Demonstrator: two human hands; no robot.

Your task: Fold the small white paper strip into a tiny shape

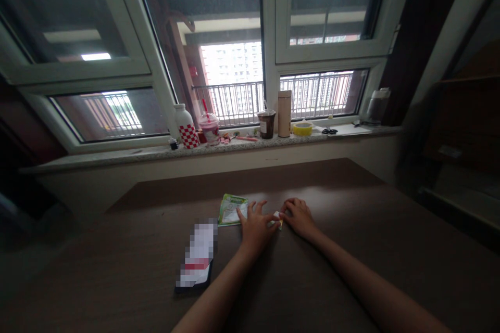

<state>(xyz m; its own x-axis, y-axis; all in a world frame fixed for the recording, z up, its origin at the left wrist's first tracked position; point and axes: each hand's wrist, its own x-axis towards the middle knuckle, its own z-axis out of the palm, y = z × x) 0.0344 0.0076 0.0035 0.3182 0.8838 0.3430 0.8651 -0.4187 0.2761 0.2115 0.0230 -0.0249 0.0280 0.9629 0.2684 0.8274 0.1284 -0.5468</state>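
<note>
A small white-and-yellow packet is between my two hands, low over the brown table; its details are too small to read. My left hand pinches its left side between thumb and forefinger, with the other fingers spread. The fingers of my right hand are bent together at the packet's right edge. A flat green-and-white printed packet lies just left of my left hand, partly covered by its outer fingers.
A phone with a blurred-out screen lies left of my left forearm on the brown table. Beyond, a windowsill holds a checkered bottle, drink cups, a tan flask, yellow tape and scissors.
</note>
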